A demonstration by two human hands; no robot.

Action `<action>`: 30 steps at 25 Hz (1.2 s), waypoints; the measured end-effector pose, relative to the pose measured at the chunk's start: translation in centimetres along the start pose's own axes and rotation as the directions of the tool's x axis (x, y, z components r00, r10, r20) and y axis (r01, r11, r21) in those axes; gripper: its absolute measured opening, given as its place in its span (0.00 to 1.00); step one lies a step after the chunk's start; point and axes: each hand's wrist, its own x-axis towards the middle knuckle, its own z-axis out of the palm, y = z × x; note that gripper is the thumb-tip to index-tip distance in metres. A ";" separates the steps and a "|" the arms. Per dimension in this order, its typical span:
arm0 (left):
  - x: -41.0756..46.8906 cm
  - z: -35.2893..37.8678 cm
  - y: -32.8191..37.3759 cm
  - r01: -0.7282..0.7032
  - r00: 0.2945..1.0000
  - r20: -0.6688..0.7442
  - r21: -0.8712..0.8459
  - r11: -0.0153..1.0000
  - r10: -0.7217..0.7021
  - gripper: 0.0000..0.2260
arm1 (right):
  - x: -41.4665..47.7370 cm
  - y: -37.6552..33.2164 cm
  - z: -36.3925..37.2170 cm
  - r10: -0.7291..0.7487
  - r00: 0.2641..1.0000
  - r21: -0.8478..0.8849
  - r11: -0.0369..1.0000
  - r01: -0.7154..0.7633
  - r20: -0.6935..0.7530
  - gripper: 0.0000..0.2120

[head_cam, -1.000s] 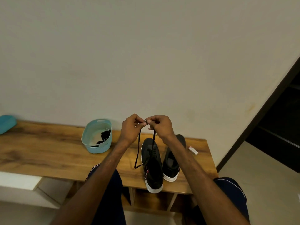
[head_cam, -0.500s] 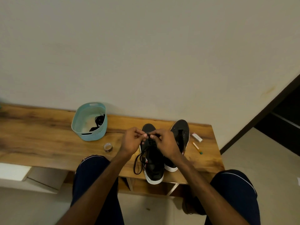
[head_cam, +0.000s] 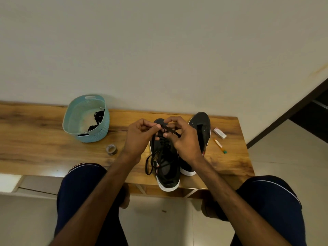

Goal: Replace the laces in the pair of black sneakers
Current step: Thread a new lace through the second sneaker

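Now a lace (head_cam: 171, 130) goes into the nearer sneaker (head_cam: 167, 181) on the bench (head_cam: 35, 139).
Left hand (head_cam: 140, 137) pinches the lace between thumb and forefinger, and right hand (head_cam: 186, 142) curls its fingers round the same flat, woven black strand. It runs taut between them, probably so it can be fed through the eyelets near the toe. The sneaker, black with a white rubber sole, lies heel toward the person, within easy reach on the grained wooden bench; a slack loop of lace hangs at its left side. Its mate (head_cam: 204, 125) sits just beside it on the right and looks unlaced, likely waiting its turn. A perforated blue plastic basket (head_cam: 92, 135) holds a tangle of black laces (head_cam: 98, 116), seemingly kept out of the way.
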 end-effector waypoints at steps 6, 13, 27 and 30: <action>-0.3 -0.4 0.2 0.020 0.999 0.050 -0.041 0.999 -0.018 0.04 | 0.2 -0.1 0.4 -0.062 0.990 0.066 0.995 0.071 -0.130 0.07; -0.1 -0.3 0.1 0.161 0.985 0.101 -0.241 0.957 -0.140 0.05 | 0.5 0.5 0.9 0.085 0.967 0.271 0.962 -0.017 -0.240 0.01; 3.7 -10.2 0.7 -0.029 0.797 -0.522 -0.535 0.844 -0.303 0.10 | 2.7 1.5 -12.3 0.691 0.581 0.885 0.450 0.120 -0.430 0.13; 2.8 -9.2 -1.4 0.111 0.910 -0.393 0.536 0.837 0.132 0.07 | 2.6 2.3 -12.2 0.285 0.744 0.298 0.947 -0.120 -0.605 0.02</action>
